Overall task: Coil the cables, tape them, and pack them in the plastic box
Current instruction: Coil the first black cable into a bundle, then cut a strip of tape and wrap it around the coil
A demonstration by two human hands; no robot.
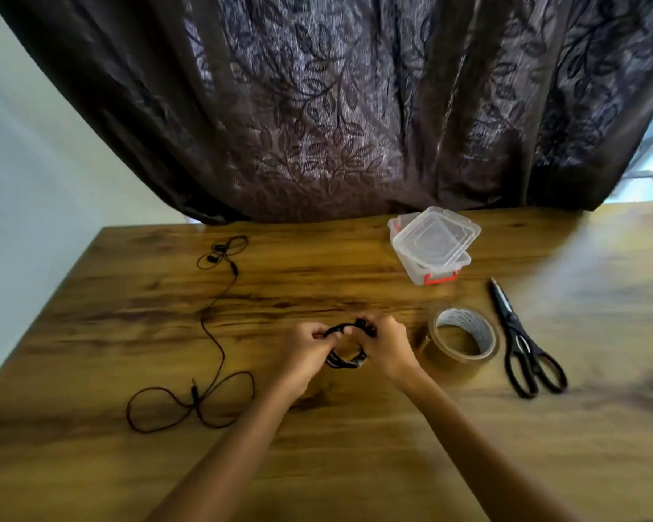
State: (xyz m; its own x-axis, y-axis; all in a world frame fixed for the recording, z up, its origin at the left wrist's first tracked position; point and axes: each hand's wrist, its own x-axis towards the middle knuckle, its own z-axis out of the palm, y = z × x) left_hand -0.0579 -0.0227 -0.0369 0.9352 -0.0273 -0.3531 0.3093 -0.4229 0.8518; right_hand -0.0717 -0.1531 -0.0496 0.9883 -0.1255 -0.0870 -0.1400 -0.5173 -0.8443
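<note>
Nearest the camera, both hands worked over a wooden table (91, 352). The left hand (305, 348) and the right hand (388, 347) had their fingers curled around one coiled black cable (341, 361), held between them just above the tabletop. The coil was small, roughly round and wound in several turns; a plug end stuck out at its top by the right fingers.

To the left, one thin black earphone cable (195, 394) lay uncoiled, with loose loops at its near end and the earbuds at its far end. Cables counted: two.

Right of the hands stood one roll of brown tape (462, 357), and beyond it one pair of black-handled scissors (521, 342).

Farther back sat one clear plastic box (411, 269) with a red latch (441, 278), its lid (436, 237) resting askew on top. A dark patterned curtain (317, 107) hung behind.
</note>
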